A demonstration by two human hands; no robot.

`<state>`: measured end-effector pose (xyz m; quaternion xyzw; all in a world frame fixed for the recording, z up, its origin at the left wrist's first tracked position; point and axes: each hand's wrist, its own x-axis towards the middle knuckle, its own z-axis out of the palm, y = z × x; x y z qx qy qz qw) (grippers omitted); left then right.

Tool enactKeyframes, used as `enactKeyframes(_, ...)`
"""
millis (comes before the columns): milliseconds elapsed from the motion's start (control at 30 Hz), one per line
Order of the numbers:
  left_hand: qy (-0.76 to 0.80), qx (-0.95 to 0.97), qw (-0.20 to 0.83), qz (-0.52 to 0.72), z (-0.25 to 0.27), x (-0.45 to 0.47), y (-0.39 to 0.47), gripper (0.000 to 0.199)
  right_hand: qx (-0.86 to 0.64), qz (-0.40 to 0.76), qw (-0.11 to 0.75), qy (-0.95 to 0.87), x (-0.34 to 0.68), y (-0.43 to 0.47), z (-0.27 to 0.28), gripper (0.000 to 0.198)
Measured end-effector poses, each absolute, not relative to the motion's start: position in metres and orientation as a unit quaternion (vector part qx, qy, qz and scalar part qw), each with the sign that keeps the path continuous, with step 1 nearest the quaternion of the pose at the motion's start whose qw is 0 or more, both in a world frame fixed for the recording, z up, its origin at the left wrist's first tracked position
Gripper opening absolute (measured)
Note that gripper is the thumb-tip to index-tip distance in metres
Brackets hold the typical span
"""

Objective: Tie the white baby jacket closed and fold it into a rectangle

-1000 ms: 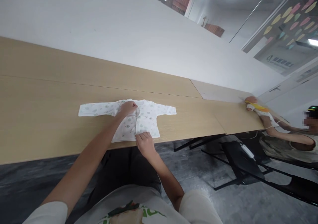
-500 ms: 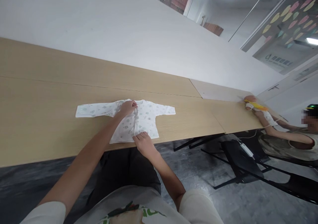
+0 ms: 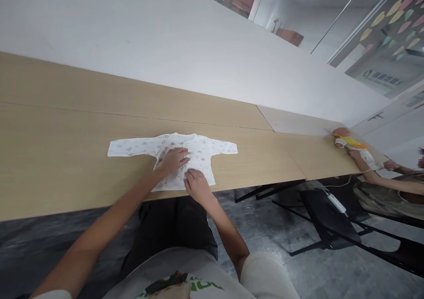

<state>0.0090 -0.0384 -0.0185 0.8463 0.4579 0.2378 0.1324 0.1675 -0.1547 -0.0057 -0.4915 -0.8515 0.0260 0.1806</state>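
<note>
A small white baby shirt (image 3: 202,149) with a faint print lies front up on the wooden table (image 3: 66,166), its long sleeves spread to both sides. My left hand (image 3: 174,160) rests across the middle of its front, fingers stretched out and a little apart. Just below and to the right, my right hand (image 3: 196,184) is closed, with bent fingertips at the front opening near the hem. Both hands cover part of that opening, so any fastener there is hidden.
A white wall (image 3: 149,47) runs behind the table. Farther right lies a doll (image 3: 351,142) with a yellow cloth, near a co-worker's arms (image 3: 387,182). Black folding chairs (image 3: 327,215) stand beyond the table's front edge, with a white power strip (image 3: 336,202) on one.
My left hand has come down from the collar to the middle of the shirt, its fingers loosened. My right hand has shifted slightly up from the hem.
</note>
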Motion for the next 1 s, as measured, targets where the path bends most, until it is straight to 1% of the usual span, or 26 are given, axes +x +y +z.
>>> enactKeyframes(267, 0.467, 0.87, 0.033, 0.152, -0.024, -0.002, -0.04, 0.055, -0.519, 0.032, 0.132, -0.844, 0.164, -0.167, -0.01, 0.037)
enactKeyframes(500, 0.464, 0.875, 0.011, 0.136, -0.024, -0.006, -0.037, 0.053, -0.536, 0.036, 0.12, -0.835, 0.165, -0.176, -0.011, 0.04)
enactKeyframes(667, 0.535, 0.832, 0.006, 0.15, -0.024, -0.042, -0.029, 0.053, -0.519, 0.016, 0.142, -0.843, 0.173, -0.188, -0.016, 0.041)
enactKeyframes(867, 0.612, 0.78, 0.041, 0.126, -0.025, -0.083, -0.025, 0.056, -0.511, -0.003, 0.184, -0.84, 0.179, -0.202, -0.027, 0.044)
enactKeyframes(1000, 0.624, 0.769, 0.047, 0.132, -0.021, -0.094, -0.024, 0.056, -0.527, 0.01, 0.226, -0.819, 0.19, -0.184, -0.013, 0.04)
